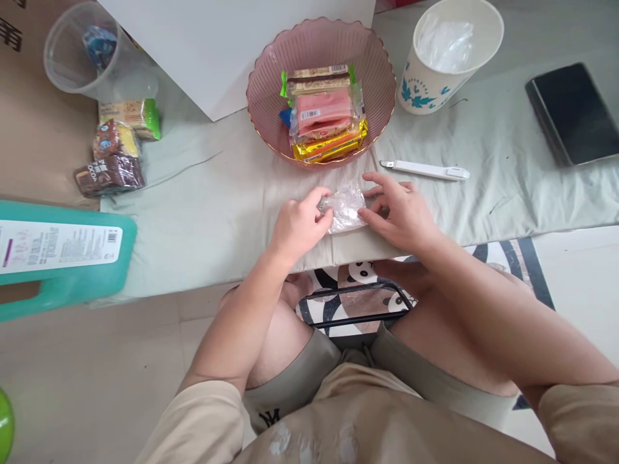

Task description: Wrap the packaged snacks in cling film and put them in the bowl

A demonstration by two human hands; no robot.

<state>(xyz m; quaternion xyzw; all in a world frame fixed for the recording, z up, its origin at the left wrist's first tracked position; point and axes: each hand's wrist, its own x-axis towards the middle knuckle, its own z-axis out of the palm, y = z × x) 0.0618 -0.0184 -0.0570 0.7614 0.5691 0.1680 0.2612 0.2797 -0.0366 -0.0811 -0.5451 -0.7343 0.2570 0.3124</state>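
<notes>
The person's bent knees sit closest, with both hands just past them on the worktop. The left hand pinches one end of a small crinkly clear plastic wrapper. The right hand rests loose on its other side, fingers spread. The wrapper looks light, soft and slippery; maybe something is inside. Edges are best to hold. A pink ribbed bowl of snack packs sits behind.

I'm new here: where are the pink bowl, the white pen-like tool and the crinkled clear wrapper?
pink bowl (377, 71), head view, bare right wall.
white pen-like tool (425, 170), head view, mid-body.
crinkled clear wrapper (345, 207), head view, centre.
</notes>
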